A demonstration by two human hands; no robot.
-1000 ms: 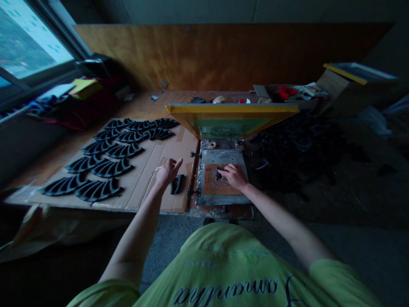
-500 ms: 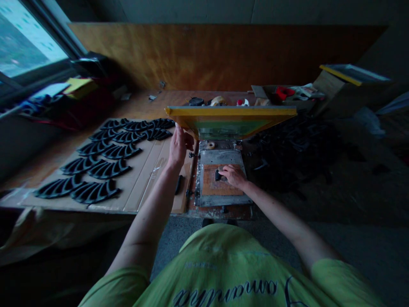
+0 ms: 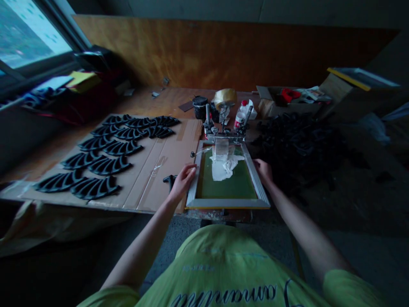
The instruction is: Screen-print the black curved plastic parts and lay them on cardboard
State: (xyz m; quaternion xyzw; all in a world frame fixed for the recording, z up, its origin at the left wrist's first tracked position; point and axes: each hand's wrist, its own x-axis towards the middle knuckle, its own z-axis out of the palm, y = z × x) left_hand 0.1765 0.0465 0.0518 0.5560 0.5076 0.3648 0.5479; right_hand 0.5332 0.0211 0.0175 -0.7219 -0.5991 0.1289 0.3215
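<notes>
A silver-framed printing screen lies flat over the press bed, its green mesh smeared with white paste. My left hand grips the frame's near left side. My right hand holds its right side. The bed and the black piece on it are hidden beneath the screen. Just left of my left hand, a black plastic piece lies on the cardboard, partly behind my fingers.
Rows of black fan-shaped pieces cover the cardboard sheet at left. Hinge clamps stand behind the screen, near a black tin, a tape roll and a white bottle. A dark heap of pieces lies at right.
The screen has swung down from raised to flat over the bed. My left hand came down onto its left side, and my right hand moved from the bed to its right side.
</notes>
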